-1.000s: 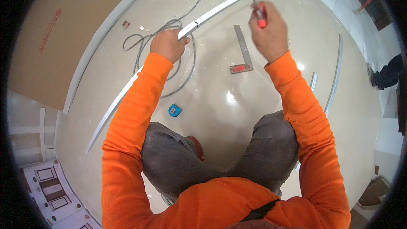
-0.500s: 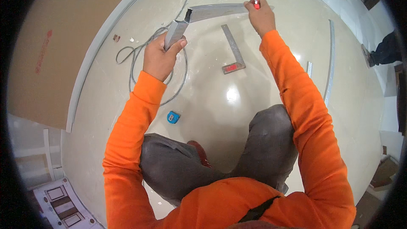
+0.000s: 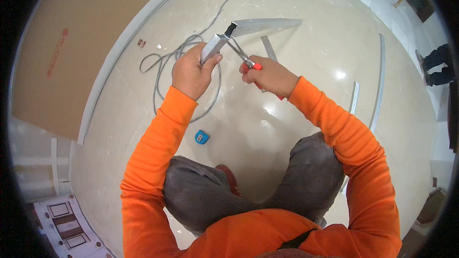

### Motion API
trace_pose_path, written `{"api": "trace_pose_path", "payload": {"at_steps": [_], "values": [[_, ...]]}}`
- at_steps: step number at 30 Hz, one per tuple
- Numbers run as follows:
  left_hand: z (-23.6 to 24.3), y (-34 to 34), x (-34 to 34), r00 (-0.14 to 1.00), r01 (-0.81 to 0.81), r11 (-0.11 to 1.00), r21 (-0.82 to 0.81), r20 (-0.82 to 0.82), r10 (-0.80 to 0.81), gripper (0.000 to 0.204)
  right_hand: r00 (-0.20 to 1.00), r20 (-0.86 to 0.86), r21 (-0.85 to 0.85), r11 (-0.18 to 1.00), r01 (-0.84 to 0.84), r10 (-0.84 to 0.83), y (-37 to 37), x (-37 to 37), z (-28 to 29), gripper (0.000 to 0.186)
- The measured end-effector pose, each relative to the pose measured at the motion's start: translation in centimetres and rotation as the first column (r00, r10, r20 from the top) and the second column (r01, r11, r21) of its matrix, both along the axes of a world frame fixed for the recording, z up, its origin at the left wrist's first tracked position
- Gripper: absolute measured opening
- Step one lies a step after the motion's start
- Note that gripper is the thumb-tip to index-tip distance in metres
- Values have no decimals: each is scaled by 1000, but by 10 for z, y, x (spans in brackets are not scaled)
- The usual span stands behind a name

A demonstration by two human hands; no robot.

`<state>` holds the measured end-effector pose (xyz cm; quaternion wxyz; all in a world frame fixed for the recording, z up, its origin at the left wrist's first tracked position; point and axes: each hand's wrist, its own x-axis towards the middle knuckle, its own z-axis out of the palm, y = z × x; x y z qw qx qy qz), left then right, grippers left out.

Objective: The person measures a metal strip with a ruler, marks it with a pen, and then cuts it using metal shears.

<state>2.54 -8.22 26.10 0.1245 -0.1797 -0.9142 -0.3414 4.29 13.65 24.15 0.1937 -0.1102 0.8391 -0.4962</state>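
Note:
My left hand (image 3: 193,74) is closed round a silver metal channel (image 3: 214,47). The channel is bent at a dark notch near the center top, its far section (image 3: 267,24) angled off to the right. My right hand (image 3: 272,76) grips red-handled cutting snips (image 3: 254,65), their steel jaws pointing up-left close beside the notch; whether they touch it I cannot tell. A steel square (image 3: 267,45) lies on the floor, partly hidden behind my right hand.
Around me on the tiled floor (image 3: 248,114) are a looped grey cable (image 3: 158,91), a blue tape measure (image 3: 202,136), metal strips (image 3: 379,81) at right and a printed sheet (image 3: 67,224). A cardboard board (image 3: 57,76) lies left; another person's legs (image 3: 437,64) show at far right.
The straight channel has become bent at the notch. My right hand and snips went up to the top right, then came down-left beside the notch, leaving the channel's far section.

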Motion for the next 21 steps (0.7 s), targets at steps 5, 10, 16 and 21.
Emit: {"api": "trace_pose_path", "payload": {"at_steps": [5, 10, 16, 21], "values": [[-2, 2, 7, 999, 46, 998, -34, -21, -47, 30, 997, 72, -147, 989, 29, -18, -2, -3, 10, 28], [-4, 6, 11, 996, 92, 995, -38, -14, -93, 29, 999, -46, -33, 999, 8, -10, -5, -3, -2, 17], [-3, 7, 10, 994, 107, 990, -91, 29, -105, 26, 982, 172, -119, 988, 97, -76, -2, 3, -9, 28], [4, -4, 8, 961, 132, 982, 138, 227, -161, 21, 981, -193, 167, 983, 70, -37, -3, 6, -16, 33]]}}
